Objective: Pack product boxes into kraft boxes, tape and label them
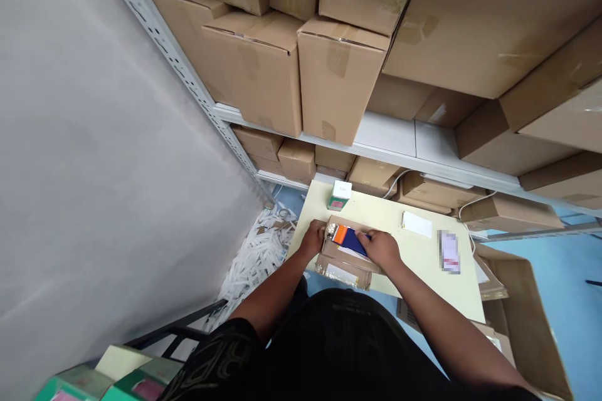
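On the pale table, a flat brown cardboard parcel [348, 259] lies in front of me, with shiny clear tape and a white label on it. My right hand [383, 249] is closed on a flat orange and dark blue tool [352, 240], which rests over the parcel's top. Its exact kind cannot be made out. At the parcel's left end, my left hand [312, 239] is closed with curled fingers against the cardboard edge. Crinkled clear tape shows beside those fingers. Nearer my body, a second taped parcel [342, 274] with a white label sticks out at the table's front edge.
A small green and white box [339, 195] stands at the table's back left. White labels [416, 224] and a blurred-out item [449, 252] lie right. Shelves [385, 138] of cartons rise behind. Paper strips [256, 250] cover the left floor; an open carton [522, 313] stands right.
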The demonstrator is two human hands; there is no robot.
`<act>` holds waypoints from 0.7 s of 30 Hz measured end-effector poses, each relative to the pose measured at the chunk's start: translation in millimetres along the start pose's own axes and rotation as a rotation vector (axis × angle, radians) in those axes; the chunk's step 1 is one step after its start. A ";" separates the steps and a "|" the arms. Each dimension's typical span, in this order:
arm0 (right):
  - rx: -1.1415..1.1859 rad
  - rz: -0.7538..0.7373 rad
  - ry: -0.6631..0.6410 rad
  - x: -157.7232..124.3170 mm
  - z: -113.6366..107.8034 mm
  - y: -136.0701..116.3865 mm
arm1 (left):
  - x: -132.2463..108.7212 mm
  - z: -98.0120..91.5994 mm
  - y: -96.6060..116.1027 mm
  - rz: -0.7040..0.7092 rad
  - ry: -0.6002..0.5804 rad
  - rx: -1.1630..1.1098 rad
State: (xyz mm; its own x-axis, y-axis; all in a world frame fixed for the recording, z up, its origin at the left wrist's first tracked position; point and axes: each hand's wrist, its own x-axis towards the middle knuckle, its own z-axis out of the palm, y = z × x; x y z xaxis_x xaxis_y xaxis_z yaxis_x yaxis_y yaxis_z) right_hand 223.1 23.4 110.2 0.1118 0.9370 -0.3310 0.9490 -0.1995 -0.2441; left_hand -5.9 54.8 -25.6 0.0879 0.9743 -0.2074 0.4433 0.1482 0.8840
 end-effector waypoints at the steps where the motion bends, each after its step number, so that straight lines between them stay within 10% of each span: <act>1: 0.011 0.005 -0.001 -0.1 -0.2 0.8 | -4.1 -1.9 1.9 0.005 0.010 0.000; 9: 0.052 -0.009 0.008 0.3 -1.8 4.3 | -27.0 -14.5 31.2 0.548 -0.260 0.321; 16: 0.044 -0.031 0.017 4.2 -3.6 8.0 | -24.3 -3.2 39.6 0.586 -0.207 0.598; 21: 0.089 0.032 0.003 0.7 -22.7 58.3 | -25.5 -5.5 44.0 0.569 -0.207 0.656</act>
State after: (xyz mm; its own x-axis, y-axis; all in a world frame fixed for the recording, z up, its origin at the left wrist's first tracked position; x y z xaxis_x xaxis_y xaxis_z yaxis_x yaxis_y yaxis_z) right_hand 285.2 18.9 116.5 0.1424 0.9307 -0.3369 0.9150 -0.2536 -0.3139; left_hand 6.5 37.4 20.9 0.5816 0.8111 0.0622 0.6992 -0.5375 0.4715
